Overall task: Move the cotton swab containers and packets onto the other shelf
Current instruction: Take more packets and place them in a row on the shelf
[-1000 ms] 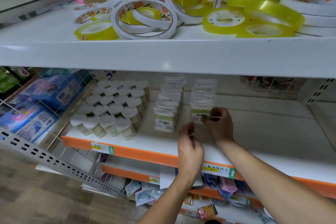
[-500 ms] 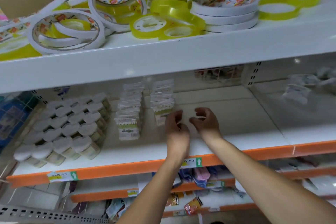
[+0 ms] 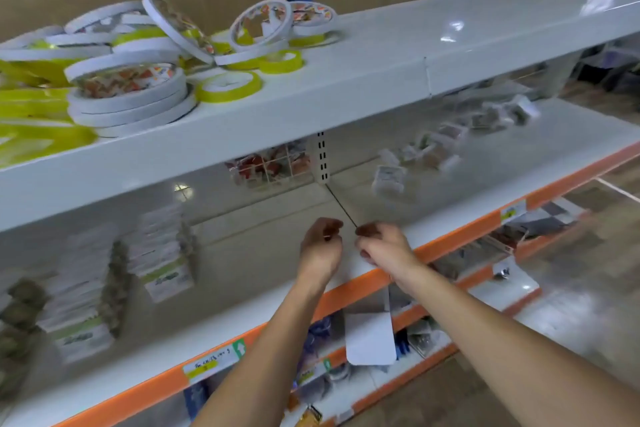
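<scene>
Well to the left of both hands, two blurred rows of flat clear cotton swab packets (image 3: 162,253) with white-and-green labels stand on the white shelf (image 3: 242,274), while the left hand (image 3: 320,248) and right hand (image 3: 382,244) hover side by side, fingers curled, holding nothing visible.

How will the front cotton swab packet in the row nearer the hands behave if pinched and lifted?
The front cotton swab packet looks like a thin clear bag with a paper label, so probably light and somewhat floppy, flexing at the edges. It leans on the packets behind it, so pulling it may let those slump forward. Glossy film could be slippery; motion blur limits certainty.
</scene>
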`<state>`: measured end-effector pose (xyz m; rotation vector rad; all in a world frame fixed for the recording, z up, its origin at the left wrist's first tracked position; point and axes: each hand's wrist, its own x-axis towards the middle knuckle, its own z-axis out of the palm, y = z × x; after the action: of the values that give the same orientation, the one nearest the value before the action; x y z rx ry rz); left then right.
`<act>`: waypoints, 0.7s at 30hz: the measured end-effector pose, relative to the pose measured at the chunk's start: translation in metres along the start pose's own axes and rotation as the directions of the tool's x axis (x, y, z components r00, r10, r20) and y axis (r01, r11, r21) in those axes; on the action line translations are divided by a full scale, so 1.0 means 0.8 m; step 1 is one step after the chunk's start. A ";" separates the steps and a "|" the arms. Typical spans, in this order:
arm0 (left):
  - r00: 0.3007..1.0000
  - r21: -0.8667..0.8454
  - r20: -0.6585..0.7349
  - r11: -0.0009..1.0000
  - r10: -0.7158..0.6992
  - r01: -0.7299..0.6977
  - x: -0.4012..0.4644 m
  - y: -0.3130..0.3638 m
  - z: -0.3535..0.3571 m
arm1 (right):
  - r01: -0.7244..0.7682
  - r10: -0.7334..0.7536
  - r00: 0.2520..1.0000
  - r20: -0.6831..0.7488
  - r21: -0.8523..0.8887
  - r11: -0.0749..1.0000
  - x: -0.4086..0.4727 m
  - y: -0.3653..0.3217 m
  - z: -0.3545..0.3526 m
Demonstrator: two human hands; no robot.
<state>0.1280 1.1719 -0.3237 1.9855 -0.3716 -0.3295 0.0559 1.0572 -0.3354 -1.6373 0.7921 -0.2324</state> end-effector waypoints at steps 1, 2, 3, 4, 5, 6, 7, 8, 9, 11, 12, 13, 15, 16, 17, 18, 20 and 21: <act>1.000 0.002 0.012 1.000 0.005 -0.005 0.000 0.009 0.015 | -0.006 0.006 1.000 -0.007 0.002 1.000 0.003 0.002 -0.019; 1.000 -0.003 0.025 1.000 0.009 -0.009 0.000 0.017 0.029 | -0.014 0.014 1.000 -0.013 0.006 1.000 0.006 0.005 -0.036; 0.999 -0.012 0.039 1.000 0.014 -0.014 0.000 0.026 0.044 | -0.022 0.022 1.000 -0.019 0.005 1.000 0.009 0.007 -0.053; 0.999 -0.018 0.049 1.000 0.024 -0.023 0.000 0.033 0.058 | -0.028 0.028 0.999 -0.024 0.000 1.000 0.012 0.009 -0.070; 0.998 -0.017 0.054 0.999 0.033 -0.032 0.001 0.040 0.072 | -0.033 0.033 0.999 -0.028 -0.006 0.999 0.015 0.011 -0.086; 0.998 -0.011 0.055 0.999 0.038 -0.038 0.001 0.047 0.085 | -0.036 0.036 0.999 -0.029 -0.008 0.999 0.017 0.014 -0.101; 0.998 -0.010 0.055 0.999 0.041 -0.041 0.001 0.053 0.098 | -0.038 0.037 0.999 -0.028 -0.011 0.999 0.020 0.017 -0.116; 0.997 -0.011 0.057 0.999 0.043 -0.042 0.001 0.058 0.111 | -0.038 0.038 0.999 -0.028 -0.012 0.999 0.022 0.020 -0.129; 0.997 -0.010 0.060 0.999 0.045 -0.044 0.001 0.062 0.124 | -0.037 0.037 0.999 -0.032 -0.013 0.999 0.024 0.024 -0.143; 0.997 0.009 0.067 0.999 0.048 -0.048 0.002 0.068 0.148 | -0.040 0.039 0.998 -0.052 -0.015 0.999 0.027 0.032 -0.169; 0.996 0.019 0.070 0.999 0.046 -0.048 0.002 0.071 0.160 | -0.043 0.042 0.997 -0.062 -0.016 0.999 0.029 0.036 -0.182; 0.996 0.022 0.073 0.999 0.042 -0.044 0.004 0.074 0.170 | -0.044 0.042 0.997 -0.068 -0.018 0.999 0.030 0.040 -0.195; 0.997 0.032 0.075 0.999 0.031 -0.034 0.007 0.077 0.186 | -0.035 0.034 0.997 -0.076 -0.018 0.999 0.035 0.046 -0.219; 0.997 0.044 0.072 0.999 0.025 -0.028 0.009 0.078 0.192 | -0.035 0.034 0.996 -0.086 -0.012 0.999 0.039 0.048 -0.229; 0.998 0.053 0.067 0.998 0.015 -0.018 0.012 0.079 0.197 | -0.037 0.037 0.995 -0.097 -0.008 0.999 0.042 0.051 -0.237; 0.998 0.051 0.062 0.999 -0.001 -0.002 0.016 0.079 0.201 | -0.039 0.039 0.994 -0.104 -0.003 0.999 0.047 0.053 -0.245; 0.998 0.031 0.043 0.999 -0.043 0.041 0.028 0.081 0.208 | -0.035 0.036 0.994 -0.104 0.010 0.999 0.057 0.054 -0.257; 0.998 0.036 0.022 0.997 -0.064 0.063 0.036 0.083 0.210 | -0.030 0.031 0.995 -0.098 0.016 0.999 0.064 0.054 -0.262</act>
<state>0.0814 0.9955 -0.3362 2.0326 -0.3309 -0.3886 -0.0390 0.8587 -0.3398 -1.6089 0.8872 -0.2980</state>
